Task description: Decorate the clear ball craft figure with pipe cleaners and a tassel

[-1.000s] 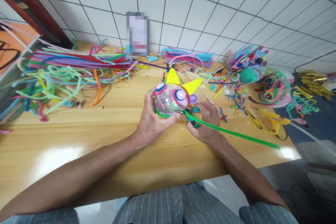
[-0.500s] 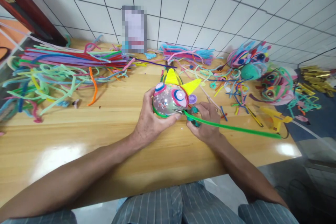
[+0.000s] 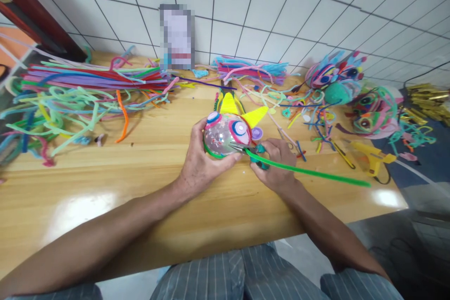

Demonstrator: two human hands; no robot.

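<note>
My left hand (image 3: 202, 159) is wrapped round the left side of a clear ball (image 3: 220, 139) with pink and blue ringed eyes and two yellow pointed ears (image 3: 255, 116). A green fuzzy stem (image 3: 309, 172) runs along the ball's lower edge, and its long loose end stretches right over my right wrist. My right hand (image 3: 277, 161) grips pliers with teal handles (image 3: 260, 163). Their metal jaws (image 3: 239, 146) lie against the ball's lower right, where the green stem leaves it. A small purple spiral (image 3: 257, 133) sits at the ball's right side.
Bundles of coloured stems (image 3: 94, 77) lie at the back left, with more (image 3: 251, 70) at the back middle. A blurred upright panel (image 3: 178, 37) leans on the tiled wall. Decorated balls (image 3: 374, 112), a yellow glue gun (image 3: 374, 155) and a yellow cutter (image 3: 342, 154) are on the right.
The green stem's loose end has drawn slightly left. Both hands keep their grips, and the view has shifted a little.
</note>
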